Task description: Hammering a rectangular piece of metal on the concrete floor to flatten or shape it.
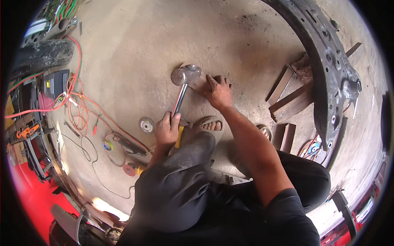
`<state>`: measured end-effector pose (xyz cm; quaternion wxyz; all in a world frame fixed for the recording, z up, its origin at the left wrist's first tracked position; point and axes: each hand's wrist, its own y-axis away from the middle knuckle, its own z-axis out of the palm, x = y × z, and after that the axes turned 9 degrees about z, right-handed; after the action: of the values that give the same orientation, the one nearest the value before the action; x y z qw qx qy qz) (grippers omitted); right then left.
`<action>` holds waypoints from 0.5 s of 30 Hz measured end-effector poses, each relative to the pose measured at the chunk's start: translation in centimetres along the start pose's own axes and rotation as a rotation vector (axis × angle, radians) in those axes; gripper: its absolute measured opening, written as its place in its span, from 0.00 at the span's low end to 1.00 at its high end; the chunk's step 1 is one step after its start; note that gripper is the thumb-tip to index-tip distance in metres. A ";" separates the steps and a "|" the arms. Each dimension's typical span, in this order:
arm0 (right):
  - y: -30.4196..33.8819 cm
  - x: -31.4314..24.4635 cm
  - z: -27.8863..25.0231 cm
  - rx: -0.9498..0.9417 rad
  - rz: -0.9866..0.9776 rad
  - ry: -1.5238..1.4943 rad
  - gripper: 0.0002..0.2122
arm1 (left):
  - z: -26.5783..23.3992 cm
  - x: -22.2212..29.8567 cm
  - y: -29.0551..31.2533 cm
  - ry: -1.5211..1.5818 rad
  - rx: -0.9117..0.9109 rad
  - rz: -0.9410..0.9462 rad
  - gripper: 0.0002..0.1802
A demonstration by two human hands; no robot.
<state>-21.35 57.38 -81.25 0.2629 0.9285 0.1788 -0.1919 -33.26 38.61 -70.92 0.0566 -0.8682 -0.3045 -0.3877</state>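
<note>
My left hand point(167, 130) is wrapped around the handle of a sledgehammer point(179, 100). Its heavy grey head sits over the far end of a flat, brownish metal piece point(200, 85) on the concrete floor; whether the two touch, I cannot tell. My right hand point(219, 92) grips the near right part of that piece, fingers bent over it, which hides some of its edge. Close beside my left hand, a second hammer with a yellow handle point(179, 137) lies partly hidden by my hand and knee. My sandalled left foot point(211, 124) rests just below the metal piece.
A large black curved metal frame point(328, 67) stands at the right, with rusty steel bars point(292, 102) beneath it. To the left lie a grinding disc point(147, 125), an angle grinder point(132, 169) and tangled orange cable point(78, 117). A steel channel piece point(288, 137) is near my right foot.
</note>
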 end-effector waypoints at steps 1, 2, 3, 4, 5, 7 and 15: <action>-0.6 0.4 0.6 -0.036 0.003 0.017 0.33 | 0.4 -0.3 -0.5 -0.035 -0.043 -0.007 0.23; -0.7 0.1 0.4 -0.060 -0.008 0.023 0.33 | 0.4 -0.3 -0.9 -0.080 -0.072 -0.001 0.24; -0.3 -0.9 -0.6 -0.105 0.068 -0.019 0.33 | 0.7 -0.6 -1.4 -0.087 -0.076 -0.003 0.24; -0.3 -1.6 -0.8 -0.109 0.068 -0.027 0.33 | 1.1 -1.4 -1.7 -0.190 -0.124 -0.041 0.24; -0.1 -1.9 -1.2 -0.125 0.097 -0.025 0.32 | 1.5 -1.7 -1.8 -0.293 -0.175 -0.076 0.24; 0.4 -2.8 -1.1 -0.145 0.123 -0.036 0.31 | 1.0 -2.6 -1.6 -0.305 -0.154 -0.065 0.25; -1.0 -1.0 -0.8 -0.111 0.207 0.059 0.29 | -12.3 12.2 -8.3 0.023 0.597 0.121 0.21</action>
<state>-22.50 58.40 -80.60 0.3270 0.9312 0.1000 -0.1259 -39.57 47.12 -54.93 0.3358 -0.8253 -0.3521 -0.2867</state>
